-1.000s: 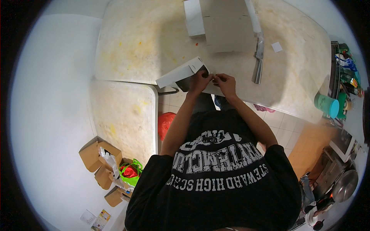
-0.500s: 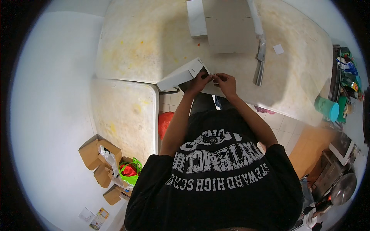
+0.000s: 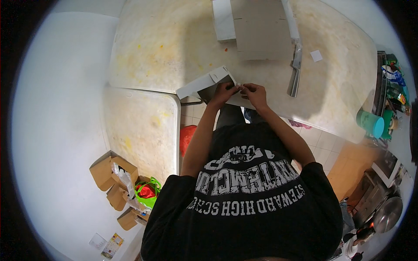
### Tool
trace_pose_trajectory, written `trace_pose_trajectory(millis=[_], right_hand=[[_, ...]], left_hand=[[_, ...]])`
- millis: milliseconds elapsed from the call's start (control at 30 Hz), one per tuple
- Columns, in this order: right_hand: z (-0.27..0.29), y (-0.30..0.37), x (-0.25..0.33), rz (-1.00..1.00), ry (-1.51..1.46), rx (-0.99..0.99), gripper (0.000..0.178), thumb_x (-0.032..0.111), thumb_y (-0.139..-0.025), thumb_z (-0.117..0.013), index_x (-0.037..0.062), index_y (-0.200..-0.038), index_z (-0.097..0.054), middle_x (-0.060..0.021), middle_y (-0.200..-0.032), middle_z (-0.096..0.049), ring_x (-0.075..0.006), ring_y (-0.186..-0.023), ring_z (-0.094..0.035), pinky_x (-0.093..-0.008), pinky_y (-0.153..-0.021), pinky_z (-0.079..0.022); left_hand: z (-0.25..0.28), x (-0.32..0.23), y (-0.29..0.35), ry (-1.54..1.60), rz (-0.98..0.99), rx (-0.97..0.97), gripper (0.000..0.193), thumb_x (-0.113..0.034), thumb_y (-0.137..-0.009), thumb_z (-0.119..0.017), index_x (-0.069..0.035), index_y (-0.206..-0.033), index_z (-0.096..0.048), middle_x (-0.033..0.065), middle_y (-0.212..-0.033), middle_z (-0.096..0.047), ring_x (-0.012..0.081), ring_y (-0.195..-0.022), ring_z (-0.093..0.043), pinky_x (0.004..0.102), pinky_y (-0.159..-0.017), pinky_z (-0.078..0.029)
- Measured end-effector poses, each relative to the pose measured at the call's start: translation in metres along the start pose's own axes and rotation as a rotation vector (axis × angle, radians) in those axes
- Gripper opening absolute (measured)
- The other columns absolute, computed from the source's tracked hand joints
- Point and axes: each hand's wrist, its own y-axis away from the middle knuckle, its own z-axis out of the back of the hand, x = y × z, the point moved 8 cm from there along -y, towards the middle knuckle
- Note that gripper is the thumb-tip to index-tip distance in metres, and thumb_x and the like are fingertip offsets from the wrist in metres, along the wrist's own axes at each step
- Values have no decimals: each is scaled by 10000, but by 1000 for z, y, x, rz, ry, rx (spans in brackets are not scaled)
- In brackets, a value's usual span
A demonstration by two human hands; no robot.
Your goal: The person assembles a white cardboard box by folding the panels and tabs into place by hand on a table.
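A long white box (image 3: 201,83) with a dark side lies slanted at the near edge of the table. My left hand (image 3: 223,93) rests against that dark side, at the box's right end. Its fingers are pinched. Close by on the right, my right hand (image 3: 256,95) is pinched too, its fingertips almost meeting the left ones. Something tiny and pale shows between the fingertips, too small to name. Further right lies a knife (image 3: 294,76) with a metal handle, its far part beside a grey board (image 3: 263,37).
A small white paper square (image 3: 316,55) lies right of the knife. A turquoise cup (image 3: 371,123) stands at the table's right edge. A second table (image 3: 139,126) adjoins on the left, with opened cardboard boxes (image 3: 114,170) beyond it. A pan (image 3: 387,215) is at lower right.
The white box has tipped slightly, so a little more of its dark side shows. Both hands stay pinched in nearly the same place.
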Motion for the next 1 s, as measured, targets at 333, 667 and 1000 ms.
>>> trace_pose_trajectory(millis=[333, 667, 1000], right_hand=[[-3, -1, -4, -28, -22, 33, 286, 144, -923, -687, -82, -1095, -663, -157, -983, -706, -215, -859, -712, -315, -756, -607], [-3, 1, -5, -57, -54, 51, 323, 168, -919, -701, -84, -1115, -653, -155, -1001, -706, -216, -871, -711, -314, -775, -602], [-4, 0, -2, 5, -28, 38, 252, 152, -945, -653, -58, -1079, -690, -137, -971, -723, -203, -852, -715, -313, -700, -604]], left_hand=[[-5, 6, 0, 127, 37, 49, 379, -341, -913, -654, 24, -1005, -694, 102, -918, -703, 143, -840, -615, 319, -757, -486], [-11, 24, -9, 67, 58, 43, 363, -341, -923, -652, 11, -1003, -685, 86, -919, -692, 134, -843, -603, 321, -732, -485], [-6, 9, -4, -74, 29, -124, 405, -364, -865, -686, 41, -867, -679, 127, -791, -681, 179, -733, -611, 351, -676, -478]])
